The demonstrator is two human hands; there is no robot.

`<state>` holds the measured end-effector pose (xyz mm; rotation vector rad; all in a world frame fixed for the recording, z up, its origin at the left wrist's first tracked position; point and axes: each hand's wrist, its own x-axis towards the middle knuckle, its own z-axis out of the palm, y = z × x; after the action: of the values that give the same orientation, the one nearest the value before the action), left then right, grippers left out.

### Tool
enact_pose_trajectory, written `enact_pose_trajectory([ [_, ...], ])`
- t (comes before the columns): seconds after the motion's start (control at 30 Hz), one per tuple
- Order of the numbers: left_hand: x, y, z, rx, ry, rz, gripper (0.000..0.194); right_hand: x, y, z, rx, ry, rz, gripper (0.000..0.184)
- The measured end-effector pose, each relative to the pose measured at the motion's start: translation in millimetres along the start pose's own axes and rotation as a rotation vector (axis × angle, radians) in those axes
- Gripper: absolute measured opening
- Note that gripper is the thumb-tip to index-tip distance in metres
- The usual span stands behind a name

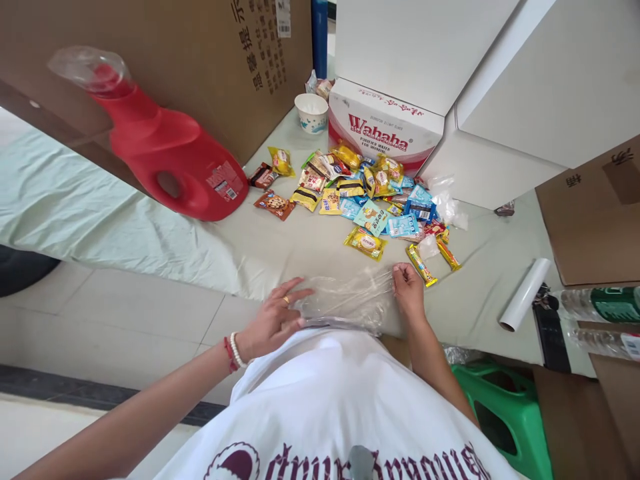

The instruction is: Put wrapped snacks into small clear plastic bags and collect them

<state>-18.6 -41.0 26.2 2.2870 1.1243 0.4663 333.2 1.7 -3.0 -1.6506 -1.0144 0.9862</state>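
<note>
A clear plastic bag [345,293] lies spread at the table's near edge, right in front of my shirt. My right hand [409,290] is closed, pinching the bag's right end between thumb and fingers. At the bag's left end is my left hand [277,317], its fingers stretched out and apart, touching or just over the plastic. Beyond the bag lies a pile of wrapped snacks [370,187]. A yellow snack packet [366,243] is the closest of them to the bag, and a thin yellow snack bar [421,265] lies beside my right hand.
A red detergent jug [175,153] stands at the left by a large cardboard box [200,73]. Behind the snacks are a paper cup [312,113] and a Wahaha carton [385,123]. On the right lie a white roll [525,295] and plastic bottles [610,305], above a green stool [510,407].
</note>
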Motion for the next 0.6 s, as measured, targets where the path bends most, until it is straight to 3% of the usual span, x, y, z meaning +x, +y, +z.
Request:
enact_pose_trajectory([
  [0.1,2,-8,1.7,0.018,0.154,-0.359,0.050,4,-8,9,-0.068,-0.005,-0.067,0.033],
  [0.17,8,-6,1.4,0.119,0.216,-0.445,0.034,7,-15,13,-0.086,-0.024,-0.104,0.034],
  [0.23,15,0,-3.1,0.221,0.260,-0.409,0.006,8,-23,15,-0.088,-0.066,-0.141,0.034],
  [0.33,31,13,-14.8,0.177,0.241,-0.183,0.046,9,-31,13,-0.103,-0.139,-0.224,0.034],
  [0.4,48,19,-19.1,0.054,0.207,-0.082,0.047,9,-34,11,-0.132,-0.176,-0.271,0.034],
  [0.47,71,21,-15.7,0.000,0.207,-0.123,0.037,8,-36,11,-0.161,-0.202,-0.293,0.035],
  [0.53,97,22,-4.1,0.052,0.188,-0.174,0.036,7,-38,12,-0.180,-0.218,-0.293,0.037],
  [0.6,119,22,12.1,0.112,0.098,-0.107,0.045,6,-39,11,-0.190,-0.222,-0.275,0.039],
])
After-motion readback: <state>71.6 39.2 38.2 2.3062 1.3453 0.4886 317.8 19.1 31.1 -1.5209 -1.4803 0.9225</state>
